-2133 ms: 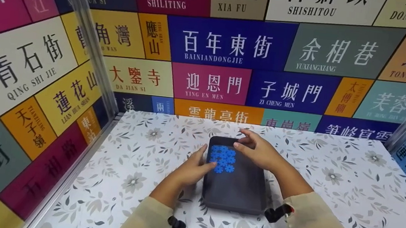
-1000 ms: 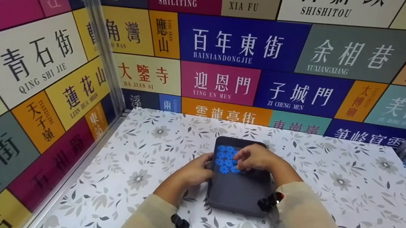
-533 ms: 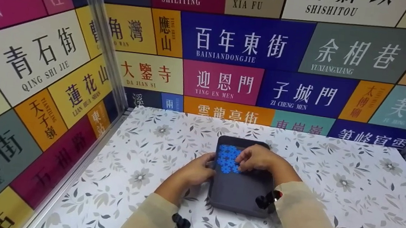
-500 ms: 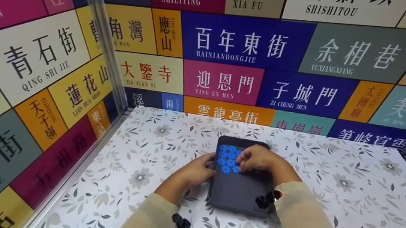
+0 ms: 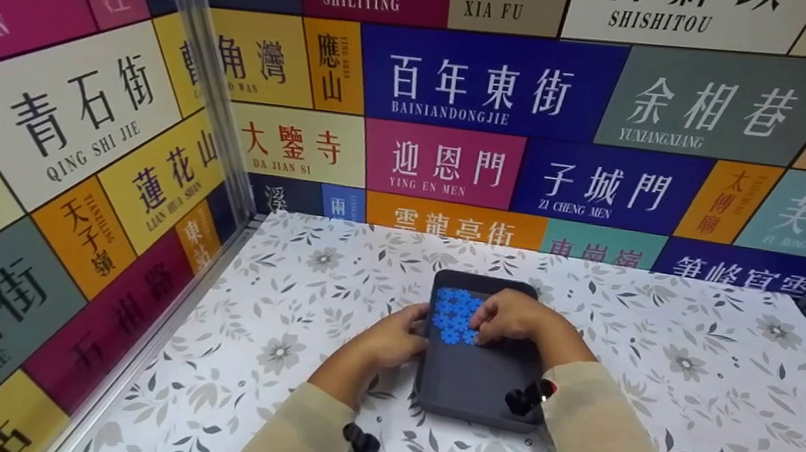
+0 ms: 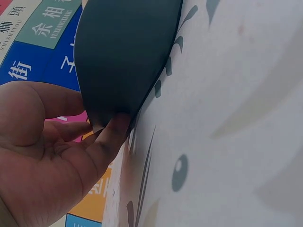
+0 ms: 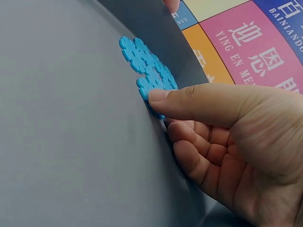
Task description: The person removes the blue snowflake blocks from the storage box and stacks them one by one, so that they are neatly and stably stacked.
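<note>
Evidently, from left to right, the left hand point(image 5: 394, 341) comes first, at between nine and ten o'clock on the dark tray point(image 5: 472, 387), which sits on the flower-patterned worktop point(image 5: 346, 272). The left wrist view shows one bent finger against the tray's outer wall and another digit passing behind the rim, so these fingers seem to hold the edge in a narrow grip, probably to steady it.

Next come the blue flower pieces point(image 5: 453, 315), lying flat inside the tray towards eleven o'clock. They form one close cluster; whether every piece is linked to its neighbour is too small to tell.

Last, the right hand point(image 5: 513, 320) crosses the rim at about two o'clock. Its thumb lies on a piece at the cluster's four o'clock edge, with the fingers curled in beneath, apparently pinching that piece; the underside of the pinch is hidden.

The step in hand looks like fine work on this one edge piece, such as fitting or adjusting it against the cluster. The next move would call for a light, level pinch and small shifts towards ten o'clock, with the left hand keeping the tray firm, since a sharp tug could drag neighbouring pieces along.
</note>
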Tool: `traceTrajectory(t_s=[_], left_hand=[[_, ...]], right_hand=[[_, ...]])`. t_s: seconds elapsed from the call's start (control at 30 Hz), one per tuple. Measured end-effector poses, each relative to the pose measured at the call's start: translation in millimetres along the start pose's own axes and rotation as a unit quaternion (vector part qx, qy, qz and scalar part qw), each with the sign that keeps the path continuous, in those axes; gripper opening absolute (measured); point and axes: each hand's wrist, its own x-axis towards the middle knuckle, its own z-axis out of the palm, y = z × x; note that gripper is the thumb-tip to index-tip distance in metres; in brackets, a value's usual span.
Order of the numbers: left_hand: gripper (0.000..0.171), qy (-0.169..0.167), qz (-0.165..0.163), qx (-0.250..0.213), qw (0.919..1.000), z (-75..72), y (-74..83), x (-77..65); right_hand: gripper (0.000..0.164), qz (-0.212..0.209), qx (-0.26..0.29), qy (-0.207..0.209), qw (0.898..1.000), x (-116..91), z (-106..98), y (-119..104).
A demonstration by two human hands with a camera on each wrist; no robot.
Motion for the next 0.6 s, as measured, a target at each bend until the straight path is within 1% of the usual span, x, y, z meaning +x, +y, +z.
traceTrajectory(t_s=[0.17, 0.37, 0.6], left_hand=[[0.073, 0.0, 0.002, -0.001, 1.0, -0.5, 0.8, -1.6], [0.074, -0.001, 0.002, -0.006, 1.0, -0.7, 0.8, -1.8], [0.073, 0.0, 0.002, -0.006, 1.0, 0.2, 0.9, -1.4]], right_hand=[[0.024, 0.002, 0.002, 0.001, 1.0, -1.1, 0.9, -1.0], [0.028, -0.001, 0.014, -0.001, 1.0, -2.7, 1.2, -1.3], [0.027, -0.01, 0.007, 0.001, 1.0, -2.2, 2.5, -2.2]])
